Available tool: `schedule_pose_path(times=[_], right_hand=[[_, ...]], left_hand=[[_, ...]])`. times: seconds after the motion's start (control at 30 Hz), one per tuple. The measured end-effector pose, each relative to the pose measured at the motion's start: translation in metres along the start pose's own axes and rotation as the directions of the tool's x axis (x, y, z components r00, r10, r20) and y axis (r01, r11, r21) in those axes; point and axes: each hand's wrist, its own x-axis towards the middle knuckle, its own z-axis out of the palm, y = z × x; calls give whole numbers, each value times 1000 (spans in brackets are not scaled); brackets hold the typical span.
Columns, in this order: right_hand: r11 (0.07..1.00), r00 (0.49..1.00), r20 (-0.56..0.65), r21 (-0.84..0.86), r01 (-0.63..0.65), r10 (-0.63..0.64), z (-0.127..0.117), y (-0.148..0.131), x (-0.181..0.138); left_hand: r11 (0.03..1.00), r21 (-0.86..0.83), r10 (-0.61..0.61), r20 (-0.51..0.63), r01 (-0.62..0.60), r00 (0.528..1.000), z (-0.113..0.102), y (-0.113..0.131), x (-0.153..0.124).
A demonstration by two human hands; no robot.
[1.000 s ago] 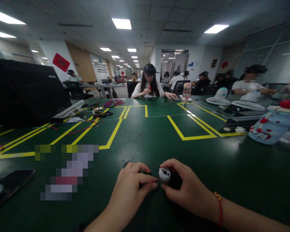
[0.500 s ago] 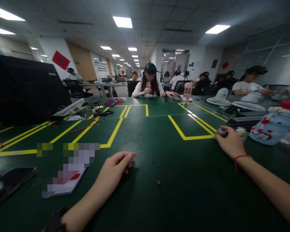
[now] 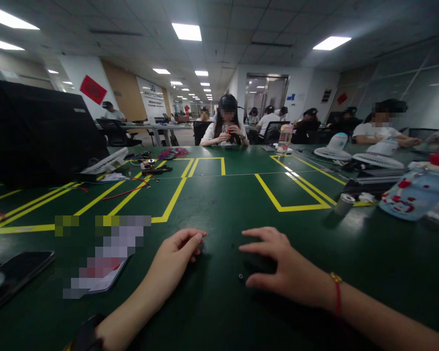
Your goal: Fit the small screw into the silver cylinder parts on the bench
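My left hand (image 3: 183,248) rests near the middle of the green table (image 3: 212,312), thumb and fingers pinched together. Whatever lies between those fingertips is too dark and small to name. My right hand (image 3: 274,258) is spread over the table with its fingers apart and holds nothing. Just left of its thumb lies a small dark ring-shaped piece (image 3: 240,276). Farther off to the right, a silver metal cylinder (image 3: 344,204) stands on the table beside the yellow tape.
Left of my left hand lie a phone-like slab (image 3: 111,280) and a dark phone (image 3: 20,280). A blue bottle with a red cap (image 3: 411,192) stands at right. Wires and small parts lie at back left. Across the table, a person (image 3: 225,129) holds something orange.
My right hand has let go of the silver cylinder and moved left toward the middle, fingers spread. My left hand has barely moved. The person opposite has brought both hands together.
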Motion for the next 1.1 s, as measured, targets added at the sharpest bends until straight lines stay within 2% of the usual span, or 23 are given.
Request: schedule_pose_path(times=[0.03,0.1,0.17,0.2,0.23,0.3,0.33,0.37,0.43,0.5,0.67,0.9,1.1], right_hand=[[999,998,54,38,28,-30,7,-14,1],[997,998,40,66,36,-39,12,-22,2],[998,994,-107,57,-21,27,2,-4,5],[996,971,-224,29,-81,85,-9,13,6],[985,923,-355,-27,-171,150,-22,33,5],[905,771,-591,-155,-397,237,-53,79,-1],[828,703,-658,-215,-518,270,-68,101,-6],[775,656,-692,-225,-591,300,-81,121,-14],[679,589,-714,-218,-701,378,-101,154,-30],[619,545,-700,-187,-763,461,-109,175,-44],[532,473,-682,-143,-835,559,-106,200,-56],[548,436,-688,-66,-834,580,-103,216,-56],[598,314,-753,130,-791,578,-91,218,-51]], left_hand=[[1000,1,3,1,-3,1000,0,0,0],[1000,2,4,3,-4,1000,0,2,-1],[1000,8,-7,9,7,1000,0,3,-2],[1000,13,-12,9,12,1000,0,4,-3],[1000,18,-14,11,14,1000,0,4,-3],[1000,20,-8,15,7,1000,0,3,-2],[1000,18,-1,17,1,1000,0,3,-2],[1000,15,5,20,-5,1000,1,2,-2],[1000,15,8,26,-9,1000,1,1,-1],[1000,20,8,28,-8,1000,1,0,0],[999,36,20,22,-21,1000,1,1,-1],[998,42,35,25,-36,999,1,0,-4],[998,40,43,11,-44,999,2,-1,-2]])
